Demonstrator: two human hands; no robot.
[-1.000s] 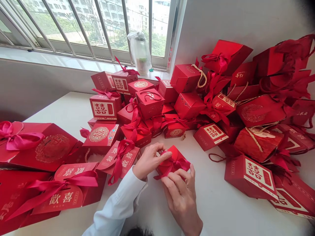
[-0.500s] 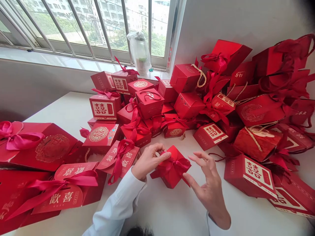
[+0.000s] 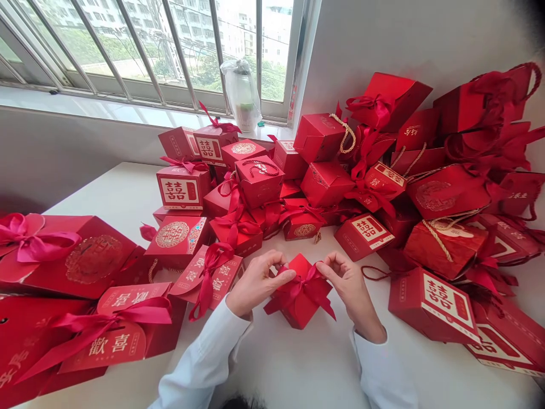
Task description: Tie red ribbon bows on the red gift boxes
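Note:
A small red gift box [image 3: 298, 313] stands on the white table in front of me, a red ribbon bow [image 3: 305, 287] tied on its top. My left hand [image 3: 263, 278] pinches the bow's left loop between thumb and fingers. On the other side my right hand [image 3: 347, 284] is closed in a pinch on the right loop. Two ribbon tails hang down the sides of the box. The pinched bits of ribbon are partly hidden by my fingertips.
Many red gift boxes with ribbons and cords are heaped behind, such as a box with a white label [image 3: 181, 190]. Larger boxes [image 3: 97, 255] stand at the left, and another labelled box [image 3: 434, 304] at the right. A bagged bottle [image 3: 242, 96] stands on the windowsill.
My right hand was spread apart beside the box; it has moved in to the left and closed on the bow's right loop. My left hand keeps its pinch.

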